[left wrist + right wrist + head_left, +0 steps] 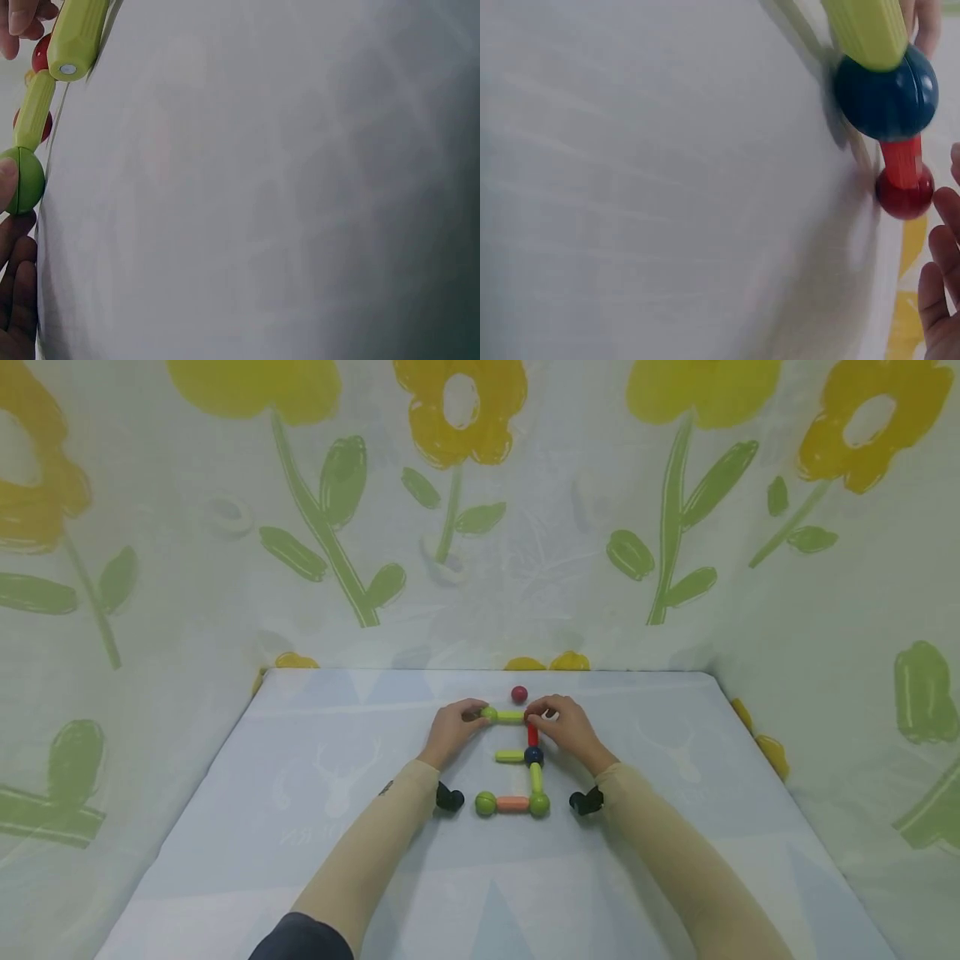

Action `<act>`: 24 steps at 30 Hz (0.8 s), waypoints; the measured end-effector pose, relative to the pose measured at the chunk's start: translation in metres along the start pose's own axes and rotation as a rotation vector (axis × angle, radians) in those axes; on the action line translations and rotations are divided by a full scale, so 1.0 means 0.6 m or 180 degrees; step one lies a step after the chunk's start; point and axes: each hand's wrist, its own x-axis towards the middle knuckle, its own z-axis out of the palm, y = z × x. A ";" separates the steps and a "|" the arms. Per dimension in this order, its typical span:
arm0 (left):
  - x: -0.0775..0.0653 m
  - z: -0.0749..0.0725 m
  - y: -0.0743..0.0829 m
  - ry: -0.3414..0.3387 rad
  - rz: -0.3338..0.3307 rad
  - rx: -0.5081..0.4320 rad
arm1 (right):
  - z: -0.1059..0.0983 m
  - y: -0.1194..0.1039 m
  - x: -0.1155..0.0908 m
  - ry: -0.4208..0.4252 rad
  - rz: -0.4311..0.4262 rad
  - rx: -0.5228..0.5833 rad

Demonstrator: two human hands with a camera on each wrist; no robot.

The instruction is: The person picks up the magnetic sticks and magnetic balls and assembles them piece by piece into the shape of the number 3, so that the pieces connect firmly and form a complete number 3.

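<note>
Magnetic sticks and balls form an angular chain on the table. My left hand (452,728) pinches the green ball (30,180) at the chain's far left end, thumb on its near side. A yellow-green stick (510,717) runs from it to the red ball (904,196) at the far right corner. My right hand (567,728) holds that red ball at its fingertips, which partly cover it in the head view. Below, a red stick (532,737) reaches the dark blue ball (533,755). A yellow-green side stick (510,756) points left from the blue ball.
Nearer me, another yellow-green stick (536,778) joins a green ball (539,803), a salmon stick (513,804) and a second green ball (486,803). A separate red ball (519,694) sits beyond the chain, near the table's (337,843) back edge. Flowered cloth (525,593) hangs behind.
</note>
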 end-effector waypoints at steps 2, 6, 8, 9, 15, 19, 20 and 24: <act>0.000 -0.001 0.000 -0.0010 -0.0001 0.0003 | -0.001 0.001 0.007 0.0026 0.0093 -0.0001; 0.000 -0.002 0.001 -0.0020 -0.0002 0.0004 | -0.001 0.002 0.017 0.0085 0.0224 -0.0005; 0.000 -0.003 0.001 -0.0016 -0.0002 -0.0003 | 0.001 0.003 0.021 0.0101 0.0264 -0.0016; 0.000 -0.002 0.001 -0.0016 -0.0009 0.0003 | 0.002 0.004 0.024 0.0115 0.0288 -0.0017; 0.000 -0.002 0.002 -0.0010 -0.0023 -0.0021 | 0.010 0.008 0.035 0.0180 0.0433 0.0033; 0.001 -0.001 0.003 0.0001 0.0011 -0.0007 | 0.014 0.008 0.041 0.0233 0.0501 0.0109; 0.001 -0.001 0.003 0.0003 0.0015 0.0002 | 0.015 0.007 0.042 0.0241 0.0518 0.0133; 0.000 -0.002 0.003 0.0008 -0.0003 0.0017 | 0.017 0.002 0.048 0.0241 0.0574 0.0196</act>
